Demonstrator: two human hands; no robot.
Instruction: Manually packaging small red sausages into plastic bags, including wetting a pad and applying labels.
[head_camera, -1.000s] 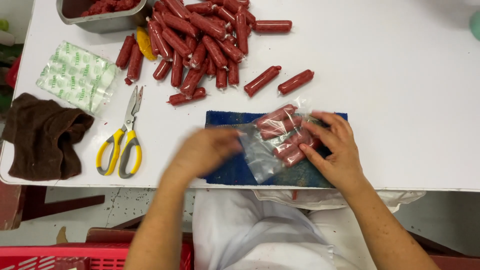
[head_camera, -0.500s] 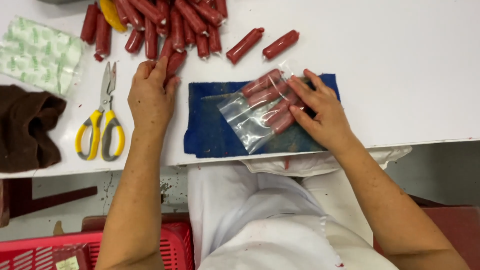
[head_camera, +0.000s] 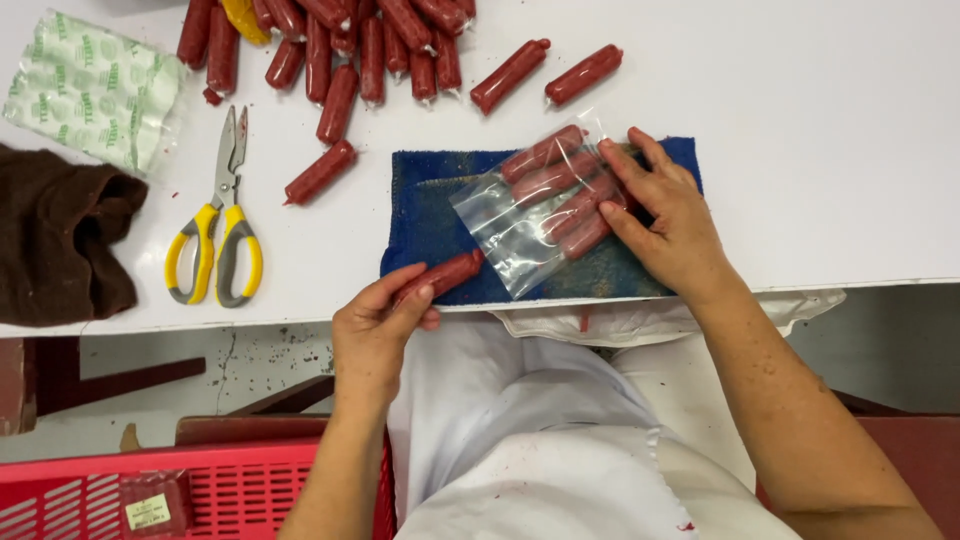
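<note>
Head view: I see the left hand (head_camera: 375, 325) pinching one red sausage (head_camera: 440, 276) at the near-left edge of the blue cloth (head_camera: 425, 215), its far tip at the open mouth of the clear bag (head_camera: 515, 225). The right hand (head_camera: 670, 220) lies flat, fingers spread, pressing the bag's filled end on the cloth's right side. Scissors (head_camera: 220, 235) lie left of the cloth, loose sausages (head_camera: 340, 100) beyond it.

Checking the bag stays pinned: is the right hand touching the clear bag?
Touching. The head view shows the right hand with fingertips pressed flat on the clear bag over the sausages inside.
</note>
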